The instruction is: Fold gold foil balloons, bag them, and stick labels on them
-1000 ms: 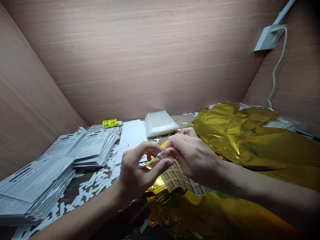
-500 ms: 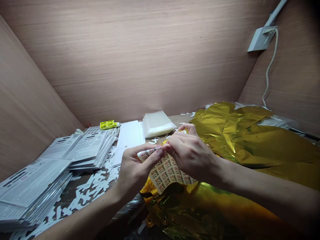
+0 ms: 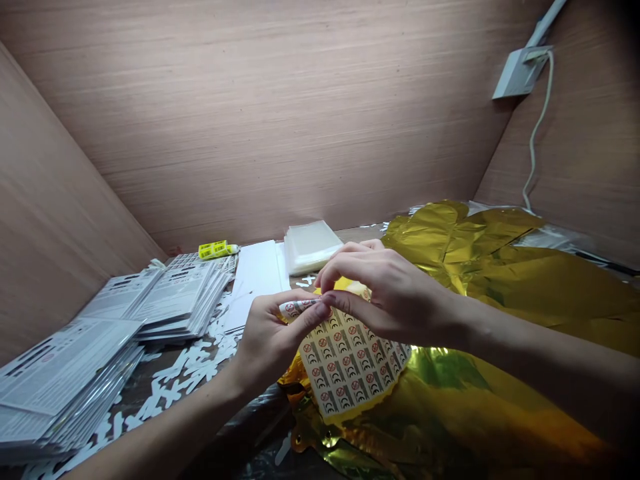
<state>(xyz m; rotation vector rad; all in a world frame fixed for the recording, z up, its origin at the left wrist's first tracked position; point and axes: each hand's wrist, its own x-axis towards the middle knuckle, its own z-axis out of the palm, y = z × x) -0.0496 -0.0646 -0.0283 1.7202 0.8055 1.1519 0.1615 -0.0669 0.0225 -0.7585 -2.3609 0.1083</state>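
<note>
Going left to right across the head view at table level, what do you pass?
Stacked printed packets → white paper scraps → left hand → right hand → crumpled gold foil

We're boxed in on three sides by pinkish wood-veneer walls (image 3: 250,120)! Up on the right, a grey socket box (image 3: 517,75) drops a white cable (image 3: 533,147) downward.

A cream sticker sheet (image 3: 345,370) at lower centre bears rows of red-ringed prohibition signs; crinkled gold foil (image 3: 520,293) fills the right, before pinkish-brown streaked panelling (image 3: 250,120) at the top.
</note>
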